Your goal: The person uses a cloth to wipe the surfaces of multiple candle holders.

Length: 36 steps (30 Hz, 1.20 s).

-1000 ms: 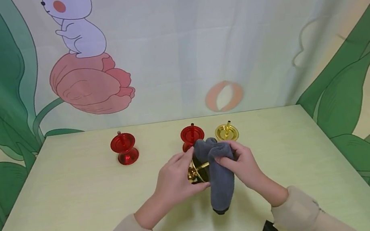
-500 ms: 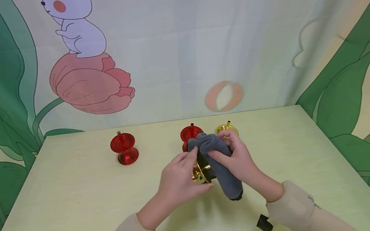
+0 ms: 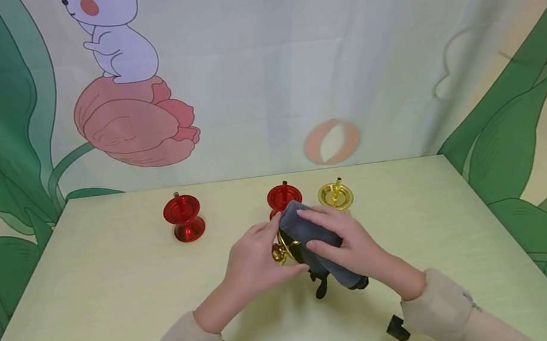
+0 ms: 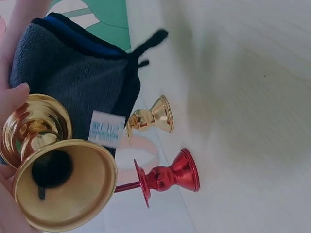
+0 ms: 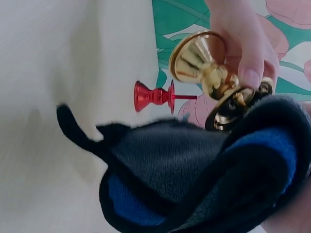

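Observation:
My left hand (image 3: 253, 261) grips a gold candle holder (image 3: 279, 252) that lies tipped on its side above the table. In the left wrist view the hollow base of the candle holder (image 4: 90, 194) faces the camera. My right hand (image 3: 356, 241) holds a folded grey cloth (image 3: 311, 230) with dark edging against the candle holder's dish and spike. The right wrist view shows the blue inner side of the cloth (image 5: 131, 201) and a black hanging loop (image 5: 73, 128). Most of the dish is hidden behind the cloth.
A red candle holder (image 3: 181, 211) stands at the back left of the pale table (image 3: 111, 306). Just behind my hands are another red candle holder (image 3: 283, 198) and an upright gold candle holder (image 3: 334, 196). A printed curtain (image 3: 236, 80) hangs behind the table.
My right hand has shifted its hold, with its fingers now stretched over the cloth. The cloth's lower end has swung right, and its loop has come into view. The left hand has barely moved.

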Motion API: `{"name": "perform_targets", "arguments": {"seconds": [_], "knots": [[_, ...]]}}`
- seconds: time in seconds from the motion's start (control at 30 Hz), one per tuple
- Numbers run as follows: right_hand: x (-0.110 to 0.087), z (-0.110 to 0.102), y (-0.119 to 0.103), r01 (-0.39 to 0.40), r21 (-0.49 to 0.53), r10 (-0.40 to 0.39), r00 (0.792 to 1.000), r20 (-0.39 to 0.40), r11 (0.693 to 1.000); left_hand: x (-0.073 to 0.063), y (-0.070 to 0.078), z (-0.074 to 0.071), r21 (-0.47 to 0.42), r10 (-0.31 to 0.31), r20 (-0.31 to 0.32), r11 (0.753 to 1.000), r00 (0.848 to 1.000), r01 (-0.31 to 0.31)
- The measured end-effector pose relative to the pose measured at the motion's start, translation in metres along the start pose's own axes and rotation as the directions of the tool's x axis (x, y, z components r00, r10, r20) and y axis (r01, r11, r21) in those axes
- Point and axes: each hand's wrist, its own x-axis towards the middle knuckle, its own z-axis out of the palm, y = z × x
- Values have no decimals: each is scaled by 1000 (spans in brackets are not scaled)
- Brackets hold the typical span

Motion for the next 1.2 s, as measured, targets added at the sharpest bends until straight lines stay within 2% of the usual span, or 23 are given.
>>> {"name": "perform_targets", "arguments": {"seconds": [0.17, 0.3, 0.4, 0.47, 0.5, 0.57, 0.63, 0.7, 0.73, 0.8, 1.07, 1.13, 1.2], "knots": [[-2, -2, 1, 98, -114, -91, 994, 65, 989, 0, -2, -3, -20, 11, 35, 1000, 999, -10], [-1, -3, 1, 143, -211, -128, 988, 82, 967, 0, -2, -4, 2, 39, 57, 999, 998, -39], [-1, -3, 0, 144, -257, -124, 988, 93, 956, -1, -1, -3, 63, 86, 54, 994, 995, -90], [-1, -3, 0, 122, -271, -97, 990, 103, 955, -2, -1, -2, 124, 152, 21, 980, 988, -153], [-1, -3, 0, 102, -271, -75, 991, 108, 957, -2, -1, -1, 165, 197, -3, 967, 980, -193], [-1, -3, 0, 45, -247, -16, 993, 117, 968, -3, -1, 0, 264, 306, -63, 923, 950, -280], [-1, -2, 0, -36, -187, 60, 990, 128, 982, -3, 0, 1, 363, 415, -124, 865, 901, -348], [-1, -2, 0, -113, -115, 129, 982, 139, 987, -3, 1, 2, 434, 492, -168, 815, 855, -384], [0, -2, 0, -144, -84, 155, 977, 145, 986, -4, 1, 3, 456, 513, -183, 800, 839, -390], [0, -3, 0, -187, -38, 190, 968, 162, 982, -4, 2, 4, 469, 528, -199, 791, 826, -393], [1, -6, 1, -235, -70, 245, 939, 242, 969, -6, 1, 11, 477, 528, -178, 785, 830, -396], [1, -6, 1, -234, -82, 247, 940, 236, 969, -6, 1, 13, 454, 511, -176, 801, 842, -391], [0, -5, 0, -219, -102, 236, 949, 211, 970, -6, 0, 15, 391, 473, -168, 837, 865, -382]]}}
